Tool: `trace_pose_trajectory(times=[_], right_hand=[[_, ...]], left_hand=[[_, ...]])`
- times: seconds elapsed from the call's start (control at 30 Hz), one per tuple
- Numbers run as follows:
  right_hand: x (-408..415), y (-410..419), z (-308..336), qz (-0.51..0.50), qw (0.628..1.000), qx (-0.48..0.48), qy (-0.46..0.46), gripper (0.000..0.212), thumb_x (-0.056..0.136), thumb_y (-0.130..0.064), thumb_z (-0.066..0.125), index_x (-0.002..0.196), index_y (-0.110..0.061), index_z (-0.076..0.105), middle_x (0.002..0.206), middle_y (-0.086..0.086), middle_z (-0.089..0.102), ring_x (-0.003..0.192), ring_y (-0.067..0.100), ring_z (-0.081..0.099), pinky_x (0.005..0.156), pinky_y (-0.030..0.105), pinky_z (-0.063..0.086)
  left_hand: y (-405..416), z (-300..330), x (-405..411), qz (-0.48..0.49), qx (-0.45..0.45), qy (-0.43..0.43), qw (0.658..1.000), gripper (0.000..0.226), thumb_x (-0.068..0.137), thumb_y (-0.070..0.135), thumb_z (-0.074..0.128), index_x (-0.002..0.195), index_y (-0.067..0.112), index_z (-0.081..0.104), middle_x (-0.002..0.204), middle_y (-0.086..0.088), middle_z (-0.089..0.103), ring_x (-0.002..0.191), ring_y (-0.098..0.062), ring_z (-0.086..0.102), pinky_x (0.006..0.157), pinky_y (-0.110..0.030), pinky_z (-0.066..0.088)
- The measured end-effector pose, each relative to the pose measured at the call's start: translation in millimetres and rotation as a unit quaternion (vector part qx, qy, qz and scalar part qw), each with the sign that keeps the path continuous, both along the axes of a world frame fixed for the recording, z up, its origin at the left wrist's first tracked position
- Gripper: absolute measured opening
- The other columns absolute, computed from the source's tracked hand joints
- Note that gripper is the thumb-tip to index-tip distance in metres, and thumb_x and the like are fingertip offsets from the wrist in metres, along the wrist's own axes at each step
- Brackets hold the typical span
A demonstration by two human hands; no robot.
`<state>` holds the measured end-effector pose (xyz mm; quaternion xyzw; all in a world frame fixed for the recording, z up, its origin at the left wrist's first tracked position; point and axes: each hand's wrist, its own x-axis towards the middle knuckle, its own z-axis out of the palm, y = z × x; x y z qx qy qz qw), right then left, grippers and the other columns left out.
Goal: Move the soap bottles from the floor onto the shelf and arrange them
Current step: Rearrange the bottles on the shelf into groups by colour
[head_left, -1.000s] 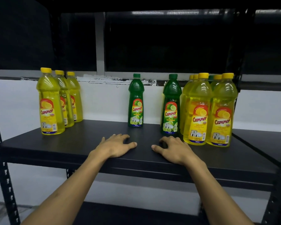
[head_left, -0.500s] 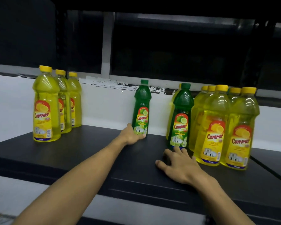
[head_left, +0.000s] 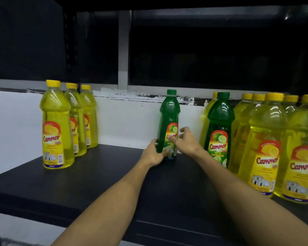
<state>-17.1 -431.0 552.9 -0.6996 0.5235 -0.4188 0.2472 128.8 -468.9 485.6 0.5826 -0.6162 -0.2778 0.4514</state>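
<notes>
Since half a second ago my right hand [head_left: 187,141] has left the shelf [head_left: 100,180] and come up to the lone green bottle [head_left: 168,121], joining the left. From the left, I see three yellow bottles [head_left: 56,125] standing in a row running back toward the white wall [head_left: 124,121]. My left hand [head_left: 154,153] grips the lone green bottle low on its left side, thumb across the front. That bottle stands upright at the back of the shelf. My right hand's fingers [head_left: 172,138] are loosely curled and touch its label; I cannot tell whether they grip. Further right stands a second green bottle [head_left: 219,132], just beside a cluster of yellow bottles [head_left: 267,148].
</notes>
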Motion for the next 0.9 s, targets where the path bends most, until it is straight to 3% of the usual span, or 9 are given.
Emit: trace_pose_trajectory(times=[0.1,0.2,0.27,0.33,0.4,0.47,0.67,0.8,0.9], right_hand=[[9.0,-25.4,2.4,-0.005,0.997,-0.005,-0.072,0.069,0.099,-0.029,0.064,0.152,-0.007,0.025,0.139,0.012,0.055,0.123,0.028,0.057,0.105,0.044,0.048],[15.9,-35.7,-9.0,0.001,0.994,-0.020,-0.110,0.073,0.097,-0.023,0.068,0.154,-0.007,0.025,0.142,0.015,0.054,0.123,0.029,0.058,0.104,0.043,0.049],[12.2,-34.6,-13.3,0.000,0.994,-0.021,-0.110,0.078,0.093,-0.023,0.072,0.154,-0.006,0.026,0.140,0.015,0.051,0.121,0.030,0.058,0.094,0.036,0.051],[6.0,-32.8,-11.7,0.010,0.997,-0.023,-0.075,0.070,0.089,-0.028,0.076,0.146,-0.005,0.042,0.134,0.016,0.055,0.108,0.026,0.061,0.080,0.030,0.051],[4.7,-27.6,-10.4,0.044,0.997,-0.013,-0.059,0.058,0.089,-0.031,0.076,0.134,-0.008,0.048,0.121,0.010,0.060,0.097,0.020,0.061,0.067,0.022,0.048],[13.2,-19.8,-14.5,0.085,0.993,0.013,-0.083,0.054,0.091,-0.028,0.073,0.130,-0.014,0.039,0.108,0.001,0.058,0.088,0.009,0.060,0.063,0.018,0.046],[68.1,-24.9,-30.8,0.142,0.975,0.055,-0.164,0.068,0.085,-0.035,0.079,0.134,-0.016,0.035,0.119,0.005,0.064,0.105,0.022,0.068,0.099,0.047,0.054],[121.2,-35.6,-34.9,0.182,0.969,0.051,-0.162,0.061,0.083,-0.034,0.082,0.129,-0.017,0.045,0.120,0.005,0.067,0.107,0.022,0.069,0.098,0.047,0.055],[156.6,-46.3,-36.8,0.196,0.966,0.044,-0.162,0.059,0.083,-0.029,0.083,0.127,-0.016,0.045,0.118,0.006,0.067,0.105,0.020,0.069,0.093,0.040,0.057]], left_hand=[[2.6,-0.1,-0.5,0.032,-0.042,-0.023,0.998,0.061,0.091,0.037,0.073,0.143,0.019,0.046,0.137,-0.001,0.061,0.123,-0.021,0.060,0.106,-0.034,0.046],[5.3,-3.1,7.6,0.026,-0.049,-0.067,0.996,0.061,0.092,0.041,0.069,0.145,0.025,0.044,0.140,-0.001,0.059,0.127,-0.023,0.056,0.109,-0.040,0.045],[10.3,-0.8,14.1,0.002,-0.041,-0.092,0.995,0.062,0.095,0.040,0.065,0.150,0.026,0.039,0.146,-0.002,0.055,0.135,-0.024,0.050,0.113,-0.041,0.040],[19.9,4.3,24.8,-0.050,-0.021,-0.123,0.991,0.067,0.097,0.042,0.062,0.154,0.026,0.032,0.152,-0.004,0.049,0.140,-0.024,0.046,0.117,-0.041,0.036],[30.6,7.8,46.6,-0.074,0.006,-0.219,0.973,0.071,0.096,0.054,0.058,0.155,0.031,0.026,0.152,-0.008,0.049,0.139,-0.027,0.047,0.115,-0.045,0.038],[42.6,10.4,79.8,-0.045,0.033,-0.324,0.944,0.071,0.091,0.066,0.053,0.149,0.034,0.029,0.147,-0.011,0.052,0.133,-0.029,0.050,0.110,-0.049,0.041],[74.4,9.1,168.7,0.087,0.060,-0.422,0.901,0.078,0.094,0.072,0.039,0.151,0.019,0.037,0.153,-0.006,0.045,0.138,-0.026,0.043,0.111,-0.045,0.039],[72.6,-0.1,175.6,0.110,0.118,-0.380,0.911,0.084,0.094,0.072,0.040,0.154,0.014,0.034,0.158,-0.008,0.038,0.144,-0.026,0.038,0.117,-0.044,0.032],[70.5,-2.4,174.7,0.117,0.120,-0.391,0.905,0.088,0.094,0.072,0.037,0.158,0.013,0.025,0.165,-0.006,0.025,0.154,-0.024,0.019,0.124,-0.044,0.017]])
